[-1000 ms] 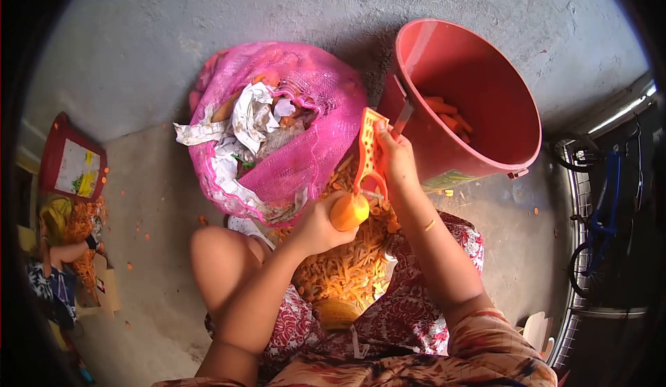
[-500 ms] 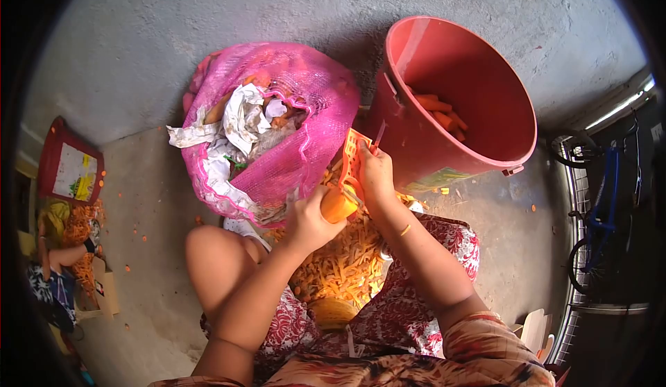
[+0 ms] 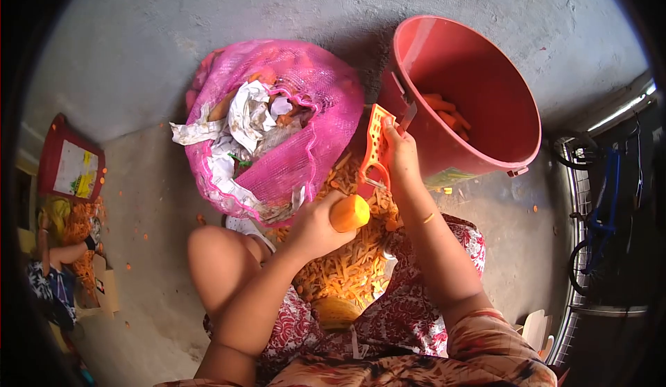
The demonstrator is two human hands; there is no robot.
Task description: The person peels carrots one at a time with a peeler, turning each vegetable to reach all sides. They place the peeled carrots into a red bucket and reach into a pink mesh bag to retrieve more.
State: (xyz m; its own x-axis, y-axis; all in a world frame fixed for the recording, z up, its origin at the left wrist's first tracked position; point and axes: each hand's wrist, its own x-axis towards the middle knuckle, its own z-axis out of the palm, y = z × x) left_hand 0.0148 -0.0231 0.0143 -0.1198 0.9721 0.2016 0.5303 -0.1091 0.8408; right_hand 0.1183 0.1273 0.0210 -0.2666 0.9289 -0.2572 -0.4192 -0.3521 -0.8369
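My left hand point(image 3: 318, 226) is wrapped round a carrot point(image 3: 350, 213), whose bright orange end points up and right. In my right hand point(image 3: 402, 159) is an orange peeler point(image 3: 374, 144) with a perforated handle, its peeling end toward me and a short gap from the carrot. A thin blade point(image 3: 409, 115), seemingly a knife's, sticks out above the same hand; its handle is hidden. Below both hands lies a heap of carrot peelings point(image 3: 343, 276) between my legs.
A pink mesh sack point(image 3: 333, 109) with crumpled paper and carrots stands at the wall. Beside it, a red bucket point(image 3: 479, 54) holds several peeled carrots point(image 3: 444, 113). Another person's arm point(image 3: 73, 251), more peelings and a red container point(image 3: 55, 158) are far left; a bicycle point(image 3: 603, 206) is right.
My right hand has drawn the peeler up and right, away from the carrot. The carrot in my left hand has shifted slightly right and turned its end more toward view.
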